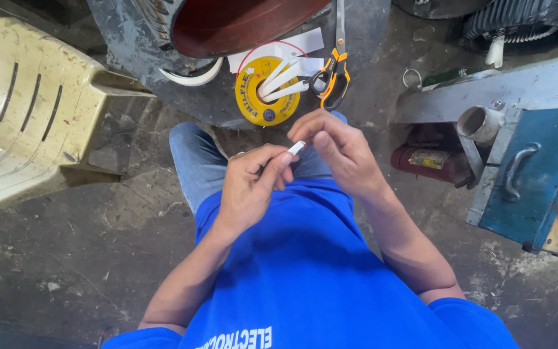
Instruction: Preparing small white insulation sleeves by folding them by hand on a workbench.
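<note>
My left hand (251, 183) and my right hand (338, 148) meet in front of my chest over my knees. Between their fingertips they pinch a small white strip (296, 148). Just beyond the hands, a yellow tape roll (251, 94) lies flat on a dark round metal housing (124, 45), with several white strips (283, 79) laid across it. Orange-handled scissors (334, 76) lie right of the roll, blades pointing away from me. A white sheet (305, 44) sits under the roll's far side.
A cream plastic chair (27, 110) lies at the left. On the right stand a blue metal box with a handle (537, 174), a white pipe end (479, 123) and a red canister (424, 161). The floor is dark stained concrete.
</note>
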